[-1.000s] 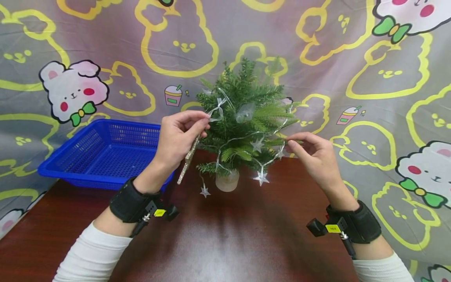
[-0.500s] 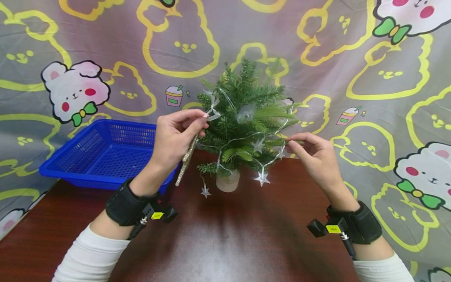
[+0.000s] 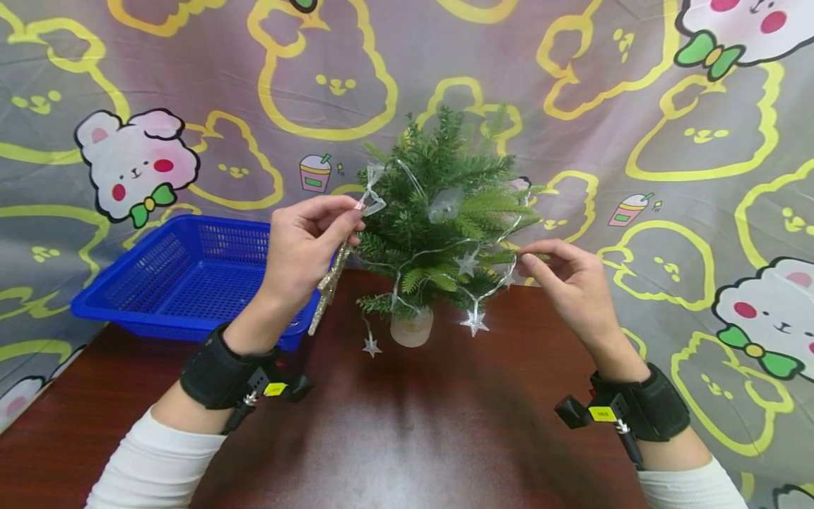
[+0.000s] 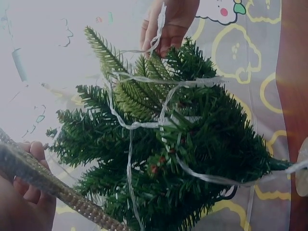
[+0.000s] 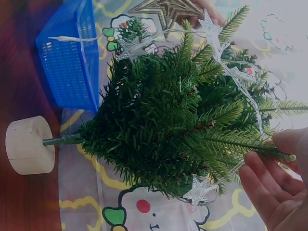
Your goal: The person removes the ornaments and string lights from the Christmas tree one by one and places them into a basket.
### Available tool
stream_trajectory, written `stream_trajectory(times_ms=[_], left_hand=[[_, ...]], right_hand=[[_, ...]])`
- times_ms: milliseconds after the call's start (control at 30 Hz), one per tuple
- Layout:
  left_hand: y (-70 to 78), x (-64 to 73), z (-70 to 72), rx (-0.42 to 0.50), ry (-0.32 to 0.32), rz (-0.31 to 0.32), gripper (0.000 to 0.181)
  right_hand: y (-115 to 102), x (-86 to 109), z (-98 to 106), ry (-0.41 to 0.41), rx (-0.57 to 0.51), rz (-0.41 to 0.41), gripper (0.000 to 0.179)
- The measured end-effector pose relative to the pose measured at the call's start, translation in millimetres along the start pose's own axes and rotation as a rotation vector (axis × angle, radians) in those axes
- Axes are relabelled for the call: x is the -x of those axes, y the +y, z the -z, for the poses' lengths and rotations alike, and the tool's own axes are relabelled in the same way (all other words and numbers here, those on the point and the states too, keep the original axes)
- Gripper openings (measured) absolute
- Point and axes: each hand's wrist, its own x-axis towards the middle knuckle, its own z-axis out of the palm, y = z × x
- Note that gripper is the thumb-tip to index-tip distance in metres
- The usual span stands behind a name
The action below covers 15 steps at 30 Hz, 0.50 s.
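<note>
Evidently the work centres on a small artificial tree (image 3: 413, 230), standing upright on the counter (image 3: 407, 431) at the far middle, on a pale round base (image 5: 30, 145). Its branches are wrapped with a clear light string (image 4: 149, 124), looped loosely across several tiers. One star light (image 3: 474, 322) hangs low on the right front, beneath the branches; another, the lower left star (image 3: 372, 347), dangles left of the base.

To the left, the left hand (image 3: 302, 244) is raised beside the tree, thumb and fingertips brought together in a pinch. It holds a glittery gold star (image 3: 328, 286), which slants downward below the fingers, and a clear piece (image 3: 372, 192) sticks up at the fingertips, against the foliage. To the right, the right hand (image 3: 569, 279) pinches a branch tip (image 5: 276, 151) between thumb and index finger, with the string passing close by; its other fingers are bent and hold nothing visible.

Farther left on the counter sits a blue basket (image 3: 159, 323) with latticed sides, partly behind the left hand. Both wrists wear black bands, and white sleeves reach toward the near edge. Behind everything hangs a grey cloth (image 3: 210, 56) printed with yellow outlines and white rabbits.
</note>
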Motion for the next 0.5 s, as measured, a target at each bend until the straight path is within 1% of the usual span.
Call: stream_trajectory(times_ms=[267,367,500], left_hand=[[-3.5,0.8,13.5,0.051,0.032,-0.005,0.009],[-5.2,1.1,20.1,0.049,0.045,-0.003,0.008],[-8.2,2.5,30.8,0.027,0.076,0.015,0.007]], right_hand=[[0,0.2,0,0.001,0.014,-0.004,0.017],[1,0.1,0,0.001,0.02,-0.004,0.017],[1,-0.1,1,0.001,0.022,-0.004,0.017]])
